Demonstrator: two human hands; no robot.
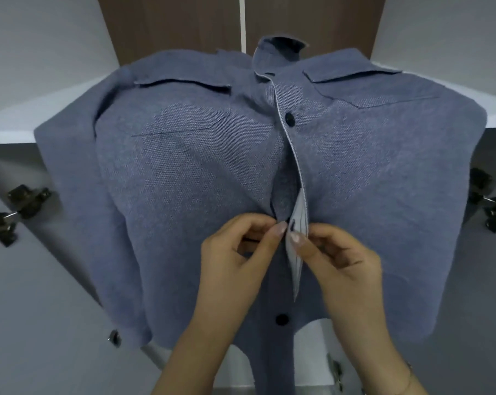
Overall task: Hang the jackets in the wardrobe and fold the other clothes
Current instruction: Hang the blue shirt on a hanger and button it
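Observation:
A blue-grey button-up jacket [184,172] with two flap chest pockets hangs front-on in the open wardrobe and fills most of the view. One dark button [290,119] near the chest is fastened; another [282,319] sits lower on the placket. My left hand [235,258] pinches the left front edge at mid-placket. My right hand [341,258] pinches the right placket edge [298,223], turning its pale lining outward. A dark button shows between my fingertips. The hanger is hidden inside the jacket.
A white wardrobe shelf [18,121] runs behind the jacket's shoulders, with a brown back panel [170,24] above it. Open wardrobe doors carry dark hinges at the left [16,206] and at the right [489,201]. A small round fitting [114,337] is on the left door.

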